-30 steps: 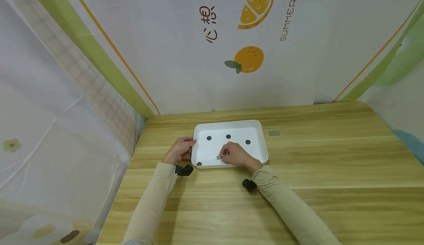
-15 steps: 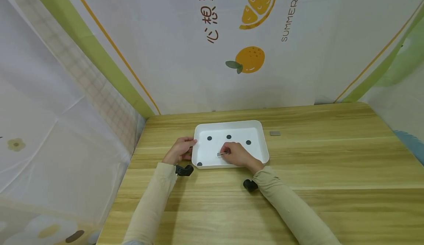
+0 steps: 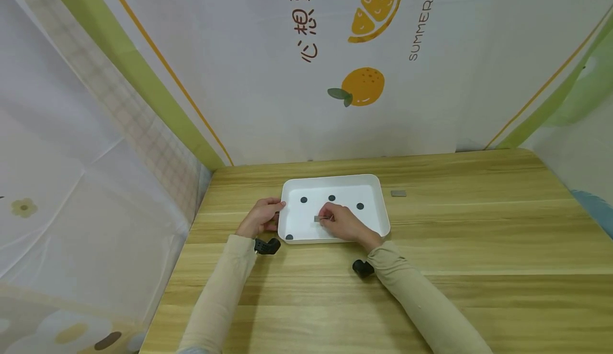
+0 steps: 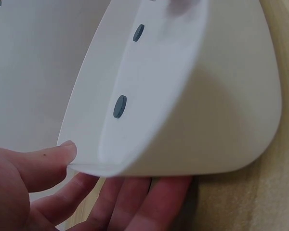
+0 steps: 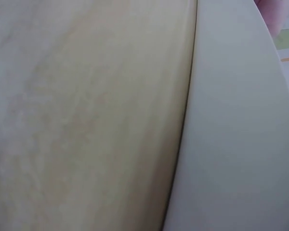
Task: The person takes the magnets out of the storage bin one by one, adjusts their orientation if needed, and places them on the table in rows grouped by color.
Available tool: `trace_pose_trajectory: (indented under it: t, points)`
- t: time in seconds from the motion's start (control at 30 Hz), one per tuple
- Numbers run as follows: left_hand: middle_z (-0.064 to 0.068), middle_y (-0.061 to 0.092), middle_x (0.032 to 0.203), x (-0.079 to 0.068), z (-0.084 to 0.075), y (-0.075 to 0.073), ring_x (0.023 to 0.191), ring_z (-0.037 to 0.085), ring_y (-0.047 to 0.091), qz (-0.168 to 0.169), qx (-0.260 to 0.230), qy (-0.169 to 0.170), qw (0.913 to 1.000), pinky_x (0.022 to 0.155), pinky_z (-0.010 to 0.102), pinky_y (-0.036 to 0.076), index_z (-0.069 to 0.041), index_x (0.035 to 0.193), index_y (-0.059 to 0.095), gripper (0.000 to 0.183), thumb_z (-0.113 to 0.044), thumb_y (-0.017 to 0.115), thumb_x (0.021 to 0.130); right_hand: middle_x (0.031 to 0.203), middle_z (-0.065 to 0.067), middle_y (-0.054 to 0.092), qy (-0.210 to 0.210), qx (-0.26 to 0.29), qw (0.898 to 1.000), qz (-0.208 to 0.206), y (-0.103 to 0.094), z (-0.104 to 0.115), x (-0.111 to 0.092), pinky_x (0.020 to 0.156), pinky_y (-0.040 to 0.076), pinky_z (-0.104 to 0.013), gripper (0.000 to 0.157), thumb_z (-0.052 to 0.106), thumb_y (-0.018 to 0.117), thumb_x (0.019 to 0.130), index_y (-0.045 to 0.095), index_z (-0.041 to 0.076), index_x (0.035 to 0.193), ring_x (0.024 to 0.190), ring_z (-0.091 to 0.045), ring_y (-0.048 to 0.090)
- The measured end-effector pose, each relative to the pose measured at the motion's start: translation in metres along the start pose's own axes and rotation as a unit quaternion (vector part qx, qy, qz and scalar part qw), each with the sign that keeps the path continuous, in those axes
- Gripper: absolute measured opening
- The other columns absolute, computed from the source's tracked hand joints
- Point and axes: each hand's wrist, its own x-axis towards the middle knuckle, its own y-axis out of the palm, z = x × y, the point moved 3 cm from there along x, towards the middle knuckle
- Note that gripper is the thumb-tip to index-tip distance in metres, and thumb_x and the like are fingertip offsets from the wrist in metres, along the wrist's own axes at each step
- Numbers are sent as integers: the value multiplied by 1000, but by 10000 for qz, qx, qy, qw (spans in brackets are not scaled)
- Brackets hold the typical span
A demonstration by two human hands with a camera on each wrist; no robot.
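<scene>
A white rectangular tray (image 3: 293, 218) lies on the wooden table, with several dark round discs on its floor, such as one near the back left (image 3: 304, 199) and one in the front left corner (image 3: 289, 237). My left hand (image 3: 261, 216) grips the tray's left end. In the left wrist view its thumb (image 4: 62, 156) lies on the rim while the fingers curl beneath the outer wall. Over the tray's middle, my right hand (image 3: 344, 223) pinches a small flat grey rectangular piece (image 3: 316, 219) whose left end sticks out. The right wrist view shows mostly the tray's outer wall (image 5: 236, 115).
To the right of the tray lies another grey rectangular piece (image 3: 398, 193). A white curtain printed with oranges (image 3: 362, 86) hangs behind the table's back edge. Wrist cameras (image 3: 267, 246) sit on both forearms, low over the wood.
My right hand has shifted the grey piece slightly toward the tray's back, and the piece has turned a little. The left hand keeps its hold on the tray.
</scene>
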Motion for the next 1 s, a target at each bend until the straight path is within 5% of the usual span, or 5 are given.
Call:
trace_pose_trajectory:
  t: [0.43,0.7,1.0]
  points:
    - [15,63,118,-2,-1,1,82,16,67,-67,24,10,10000,67,35,59,-3,138,47,43,-22,53,100,94,-3,68,64,591,9982,-121,-12,-1,-5,67,42,-24,9,14,63,93,67,12,101,76,-14,52]
    - [14,62,117,-2,0,1,80,16,66,-48,-26,-38,10000,66,36,59,-3,140,45,45,-22,52,101,99,-12,71,51,1338,9909,-169,-21,-3,-8,68,47,-25,19,10,58,96,63,5,113,89,-23,64]
    - [12,62,114,-3,-1,1,78,15,65,-31,-39,-20,10000,66,35,59,-4,142,43,46,-23,52,101,101,-16,69,-59,1746,9815,-781,-34,-4,-12,68,48,-24,20,12,59,97,61,3,115,84,-25,61]
